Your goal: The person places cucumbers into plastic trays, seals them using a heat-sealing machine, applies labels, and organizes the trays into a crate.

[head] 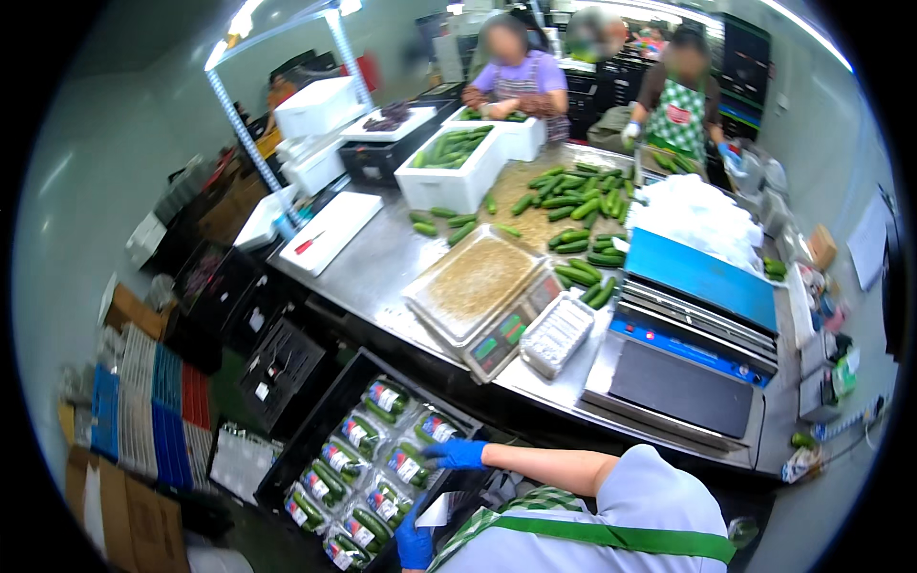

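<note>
My right hand (456, 455), in a blue glove, reaches over a black plastic crate (315, 408). Its fingers are apart at the edge of a wrapped cucumber pack (406, 465); contact is unclear. Lower down, my left hand (414, 541), also blue-gloved, is at the crate's near side with a white sheet (435, 511) between thumb and fingers. Several film-wrapped cucumber packs with labels lie in rows in the crate, such as one pack (365, 530) near my left hand. Behind the crate, a digital scale (476, 286) stands on the steel table beside empty clear trays (557, 333).
A film-wrapping machine (680, 387) stands at the table's right. Loose cucumbers (573, 193) and a white foam box (458, 172) of cucumbers lie beyond the scale. Two co-workers (519, 79) (677, 107) stand across the table. Stacked plastic crates (154, 408) and a cardboard box (129, 508) are at left.
</note>
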The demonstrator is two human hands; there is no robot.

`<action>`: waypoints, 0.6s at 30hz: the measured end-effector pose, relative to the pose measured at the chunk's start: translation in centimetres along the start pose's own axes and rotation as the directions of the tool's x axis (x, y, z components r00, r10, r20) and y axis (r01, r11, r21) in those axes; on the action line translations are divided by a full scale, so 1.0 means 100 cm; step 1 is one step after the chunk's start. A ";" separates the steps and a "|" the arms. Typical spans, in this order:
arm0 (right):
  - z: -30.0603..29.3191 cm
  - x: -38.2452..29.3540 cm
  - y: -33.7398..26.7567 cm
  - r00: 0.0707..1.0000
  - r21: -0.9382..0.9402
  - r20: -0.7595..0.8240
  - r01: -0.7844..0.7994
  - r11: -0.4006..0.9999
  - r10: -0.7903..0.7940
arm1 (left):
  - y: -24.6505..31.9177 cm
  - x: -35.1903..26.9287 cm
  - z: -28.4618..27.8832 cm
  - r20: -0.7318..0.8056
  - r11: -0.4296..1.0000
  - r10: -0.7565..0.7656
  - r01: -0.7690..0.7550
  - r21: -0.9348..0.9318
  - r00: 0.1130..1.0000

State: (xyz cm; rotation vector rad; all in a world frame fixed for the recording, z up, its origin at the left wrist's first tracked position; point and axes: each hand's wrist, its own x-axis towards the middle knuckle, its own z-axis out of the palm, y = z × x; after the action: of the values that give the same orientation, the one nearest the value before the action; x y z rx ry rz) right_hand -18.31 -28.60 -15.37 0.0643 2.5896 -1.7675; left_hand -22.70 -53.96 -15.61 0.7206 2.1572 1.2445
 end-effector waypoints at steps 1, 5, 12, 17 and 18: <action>-0.002 -0.019 -0.012 0.993 0.246 0.112 -0.049 0.968 0.022 | 0.011 0.010 -0.001 0.100 0.978 -0.188 0.177 0.107 0.977; -0.003 -0.089 -0.056 0.938 0.596 0.317 -0.313 0.739 0.141 | 0.132 0.016 0.019 -0.011 0.909 0.304 -0.294 -0.295 0.952; 0.037 -0.205 -0.114 0.911 0.724 -0.131 -0.182 0.666 0.392 | 0.167 0.025 0.036 0.414 0.820 0.568 -0.530 -0.215 0.711; 0.120 -0.233 -0.162 0.785 0.667 -0.252 -0.283 0.689 0.566 | 0.163 -0.050 0.029 0.616 0.522 0.738 -0.812 -0.263 0.275; 0.135 -0.232 -0.166 0.805 0.640 -0.259 -0.271 0.719 0.534 | 0.151 -0.062 0.023 0.643 0.611 0.713 -0.697 -0.375 0.280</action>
State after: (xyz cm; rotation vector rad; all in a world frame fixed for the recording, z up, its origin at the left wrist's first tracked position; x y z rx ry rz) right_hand 4.01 -47.98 -4.17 1.0669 1.8608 -2.4514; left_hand -14.04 -50.25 -2.06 1.9568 1.0605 1.0088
